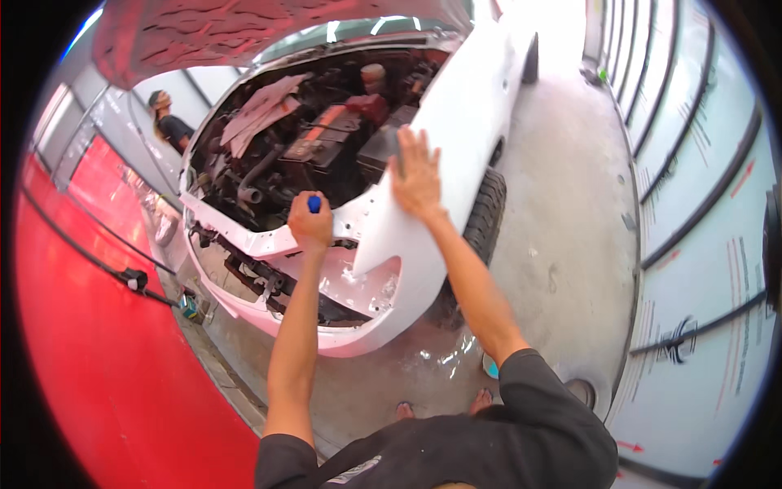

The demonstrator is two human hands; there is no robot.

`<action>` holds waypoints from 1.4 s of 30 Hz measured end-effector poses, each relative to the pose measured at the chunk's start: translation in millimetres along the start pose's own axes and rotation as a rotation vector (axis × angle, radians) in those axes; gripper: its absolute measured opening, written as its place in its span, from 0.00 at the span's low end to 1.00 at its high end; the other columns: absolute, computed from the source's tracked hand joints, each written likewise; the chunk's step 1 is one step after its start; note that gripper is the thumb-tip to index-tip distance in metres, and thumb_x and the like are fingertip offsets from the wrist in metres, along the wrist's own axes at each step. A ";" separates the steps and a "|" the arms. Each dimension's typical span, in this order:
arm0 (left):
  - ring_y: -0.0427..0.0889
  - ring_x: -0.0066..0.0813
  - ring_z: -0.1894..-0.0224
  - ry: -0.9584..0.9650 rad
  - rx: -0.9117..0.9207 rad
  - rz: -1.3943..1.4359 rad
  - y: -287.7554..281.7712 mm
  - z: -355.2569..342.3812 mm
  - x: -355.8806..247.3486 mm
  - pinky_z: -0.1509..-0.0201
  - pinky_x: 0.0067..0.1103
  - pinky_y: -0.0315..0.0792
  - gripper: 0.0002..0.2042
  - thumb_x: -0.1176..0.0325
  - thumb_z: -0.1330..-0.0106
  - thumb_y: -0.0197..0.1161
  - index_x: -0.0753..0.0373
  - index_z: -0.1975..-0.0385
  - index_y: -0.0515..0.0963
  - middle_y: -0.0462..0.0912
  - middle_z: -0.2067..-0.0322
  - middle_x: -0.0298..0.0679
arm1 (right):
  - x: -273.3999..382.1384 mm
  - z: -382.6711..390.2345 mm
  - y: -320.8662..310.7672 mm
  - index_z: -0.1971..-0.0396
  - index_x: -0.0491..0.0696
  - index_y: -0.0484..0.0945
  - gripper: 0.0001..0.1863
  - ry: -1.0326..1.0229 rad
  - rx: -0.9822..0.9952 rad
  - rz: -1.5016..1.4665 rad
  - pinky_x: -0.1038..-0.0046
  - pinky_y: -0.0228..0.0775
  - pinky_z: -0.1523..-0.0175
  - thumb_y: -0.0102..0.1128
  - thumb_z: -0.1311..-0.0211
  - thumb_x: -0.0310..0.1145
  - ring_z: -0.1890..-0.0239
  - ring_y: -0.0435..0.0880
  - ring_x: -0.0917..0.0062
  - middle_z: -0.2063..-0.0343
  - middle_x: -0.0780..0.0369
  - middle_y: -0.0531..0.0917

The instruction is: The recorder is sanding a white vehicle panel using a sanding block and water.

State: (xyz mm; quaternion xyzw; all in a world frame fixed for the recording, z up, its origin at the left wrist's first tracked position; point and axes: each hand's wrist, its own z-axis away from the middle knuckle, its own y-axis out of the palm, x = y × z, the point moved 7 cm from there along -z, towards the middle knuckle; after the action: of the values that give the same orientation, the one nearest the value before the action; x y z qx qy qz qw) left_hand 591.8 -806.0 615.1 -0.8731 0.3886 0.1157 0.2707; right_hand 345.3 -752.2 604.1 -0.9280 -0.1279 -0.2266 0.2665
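- The fingers (pixel 421 148) of the right hand (pixel 418 184) lie straight and fanned on the white fender (pixel 460 122), closed around nothing visible; those of the left hand (pixel 308 226) are clenched around a blue-ended object (pixel 314 204) whose kind cannot be told.
- The broadest risk is to the car (pixel 476 61) itself: grit caught under the right palm, or uneven pressure from it, could mark the white surface.
- Next comes the open engine bay (pixel 349 181). It lies close to both hands, so a slip off the fender's inner edge could knock knuckles on hard parts.
- The smallest worry is the blue-ended object: a loosened left grip might drop it into the bay, or a careless swing might nick the front rail (pixel 261 243).
- The car stands before the person, its hood (pixel 183 41) raised with a reddish underside showing.
- The fender lies between the engine bay and the front tire (pixel 486 204). It looks smooth and evenly white, though glare hides fine detail.
- The bumper (pixel 358 342) curves below, pink-tinged, around a lampless headlight pocket (pixel 346 281) with shiny, mottled spots.
- A narrow dark grey strip (pixel 398 151) shows at the right thumb's side; whether the palm presses on it cannot be told.
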 end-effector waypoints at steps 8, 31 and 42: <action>0.83 0.52 0.65 -0.044 0.007 -0.013 -9.4 5.3 3.6 0.59 0.38 0.75 0.07 0.66 0.36 0.67 0.62 0.67 0.80 0.82 0.68 0.47 | 17.2 30.8 11.4 0.24 0.50 0.55 0.31 0.043 -0.010 -0.048 0.42 0.32 0.21 0.41 0.22 0.43 0.20 0.44 0.60 0.23 0.61 0.55; 0.83 0.53 0.66 -0.048 -0.005 0.021 -2.7 2.5 -1.1 0.63 0.41 0.75 0.07 0.65 0.38 0.68 0.59 0.68 0.80 0.81 0.69 0.46 | -21.7 -16.5 -3.4 0.23 0.54 0.54 0.29 0.122 0.113 0.005 0.40 0.31 0.22 0.38 0.21 0.41 0.20 0.43 0.56 0.23 0.65 0.56; 0.84 0.52 0.64 -0.061 -0.016 0.018 1.7 -0.7 -5.4 0.58 0.37 0.76 0.07 0.66 0.37 0.68 0.63 0.67 0.81 0.84 0.67 0.48 | -17.1 -24.3 -7.7 0.22 0.49 0.50 0.33 0.124 0.051 -0.050 0.46 0.30 0.20 0.40 0.24 0.38 0.20 0.43 0.59 0.22 0.62 0.53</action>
State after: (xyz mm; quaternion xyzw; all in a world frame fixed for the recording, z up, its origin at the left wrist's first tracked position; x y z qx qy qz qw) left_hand 586.9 -804.0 617.3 -0.8679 0.3870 0.1478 0.2742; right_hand 319.2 -761.3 617.4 -0.9016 -0.1399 -0.2870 0.2918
